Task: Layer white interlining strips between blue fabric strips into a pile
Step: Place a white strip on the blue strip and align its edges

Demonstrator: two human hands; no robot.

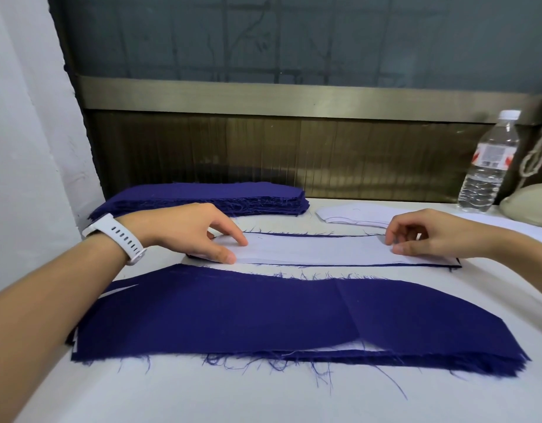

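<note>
A white interlining strip (312, 250) lies along a blue fabric strip (294, 234) whose dark edges show around it, mid-table. My left hand (199, 232) rests fingertips on the strip's left end. My right hand (425, 235) pinches its right end between thumb and fingers. Nearer me lies the layered pile (263, 319), blue on top, with white edges peeking out at its left and lower right. At the back left sits a thick stack of blue strips (208, 196). A small stack of white interlining strips (355, 215) lies at the back, right of centre.
A clear water bottle (489, 163) stands at the back right beside a beige rounded object (529, 206) with a rope above it. A dark panelled wall runs behind the white-covered table (202, 395). A white curtain hangs on the left.
</note>
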